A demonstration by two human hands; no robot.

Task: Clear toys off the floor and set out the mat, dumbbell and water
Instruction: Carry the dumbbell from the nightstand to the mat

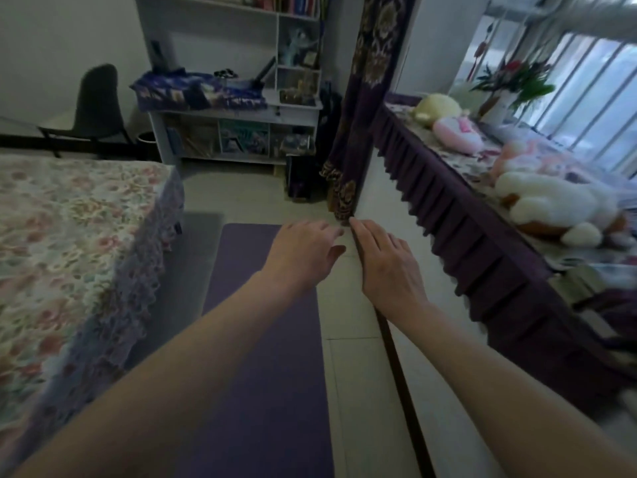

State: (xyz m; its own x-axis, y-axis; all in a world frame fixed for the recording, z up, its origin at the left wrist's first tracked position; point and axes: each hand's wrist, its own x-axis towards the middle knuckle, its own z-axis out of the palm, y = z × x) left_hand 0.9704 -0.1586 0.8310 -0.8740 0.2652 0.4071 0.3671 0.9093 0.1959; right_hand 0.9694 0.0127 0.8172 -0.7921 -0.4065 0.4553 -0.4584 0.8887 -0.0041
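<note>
A purple mat [262, 357] lies unrolled flat on the tiled floor, running away from me between the bed and the window ledge. My left hand [303, 251] hovers over the mat's far right corner, fingers apart and holding nothing. My right hand [386, 263] is stretched out beside it, over the dark floor strip [401, 374] to the right of the mat, also with nothing in it. Several plush toys sit on the window ledge: a yellow one [436, 106], a pink one [456, 132] and a white one [551, 201]. No dumbbell or water is in view.
A bed with a floral cover [69, 243] borders the mat on the left. A purple-skirted window ledge [489, 243] runs along the right. At the back stand a white shelf desk [238, 115], a dark chair [96, 108] and a patterned curtain [365, 98].
</note>
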